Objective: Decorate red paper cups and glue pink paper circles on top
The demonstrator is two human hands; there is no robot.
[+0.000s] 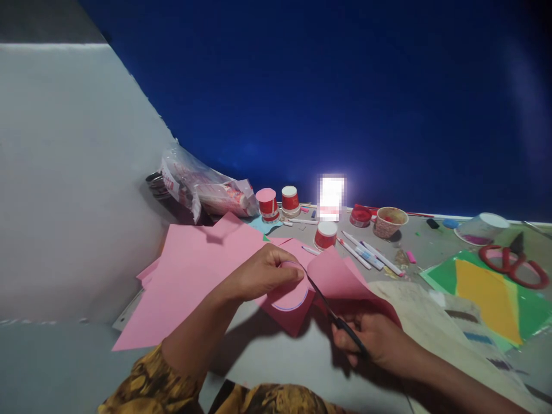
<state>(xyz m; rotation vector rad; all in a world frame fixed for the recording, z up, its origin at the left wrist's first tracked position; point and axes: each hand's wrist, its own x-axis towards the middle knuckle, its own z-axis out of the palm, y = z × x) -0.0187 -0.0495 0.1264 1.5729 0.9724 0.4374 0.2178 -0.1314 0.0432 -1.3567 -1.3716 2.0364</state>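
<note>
My left hand [269, 270] pinches a sheet of pink paper [290, 296] that has a round outline drawn on it in blue. Black-handled scissors [340, 322] are gripped in my right hand [366, 336]. Their blades reach up and left to the paper, right beside the drawn curve near my left thumb. Part of the same paper curls up above my right hand and partly covers it. Larger pink sheets [185, 276] lie under and left of my left hand.
Red paper cups with white tops [326, 234] and one with a pink top [267, 204] stand along the blue wall. Several markers [366, 253] lie right of them. Red-handled scissors [513, 267] rest on green and yellow paper [487, 299]. A plastic bag [207, 187] sits back left.
</note>
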